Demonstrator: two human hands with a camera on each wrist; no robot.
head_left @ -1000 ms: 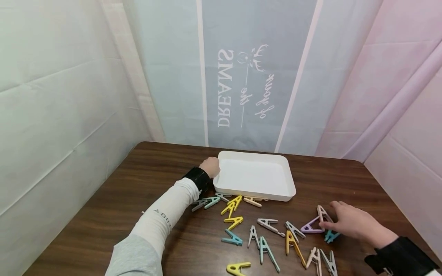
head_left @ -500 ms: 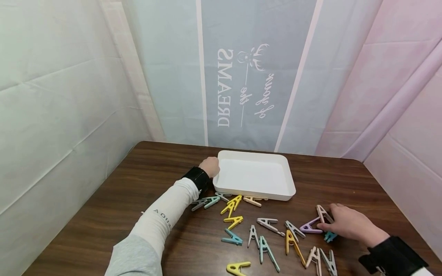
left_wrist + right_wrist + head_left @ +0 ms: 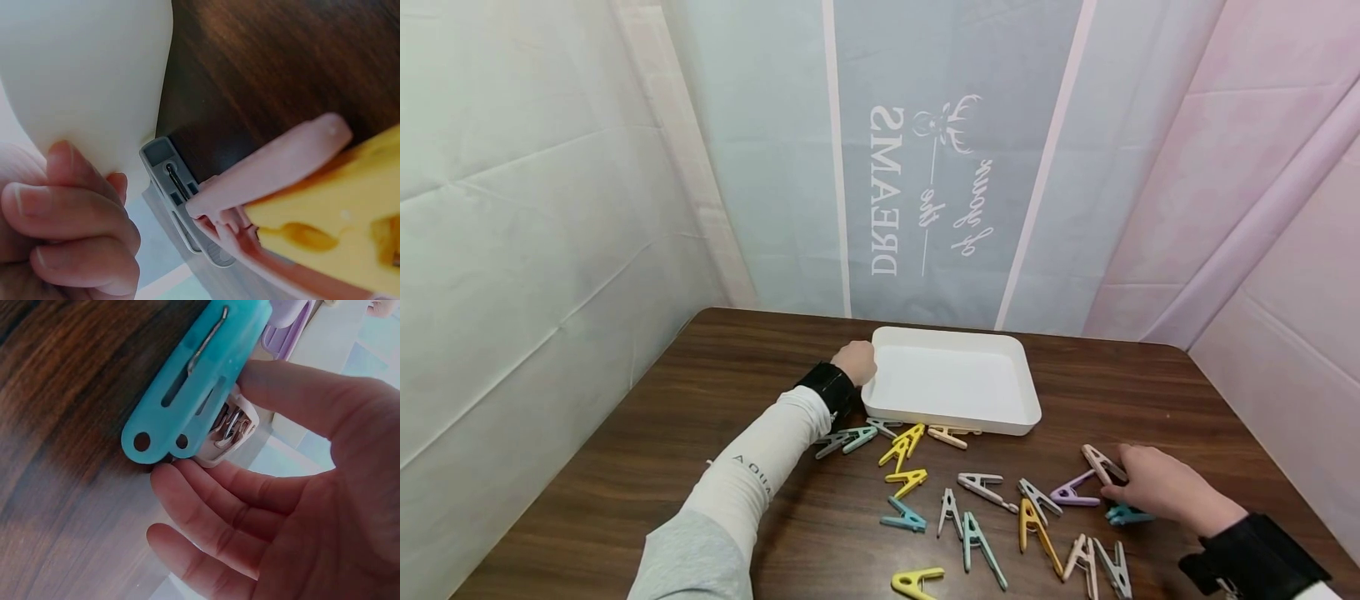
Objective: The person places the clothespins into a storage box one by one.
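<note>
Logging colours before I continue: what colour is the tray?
White; the tray shows best in the head view.

A grey-blue curtain (image 3: 951, 171) with white lettering (image 3: 886, 192) hangs behind a dark wooden table (image 3: 827, 525).

White tray (image 3: 951, 379), brown wood-grain table (image 3: 662, 442), teal clip (image 3: 203, 384), purple clip (image 3: 1063, 495)
</note>
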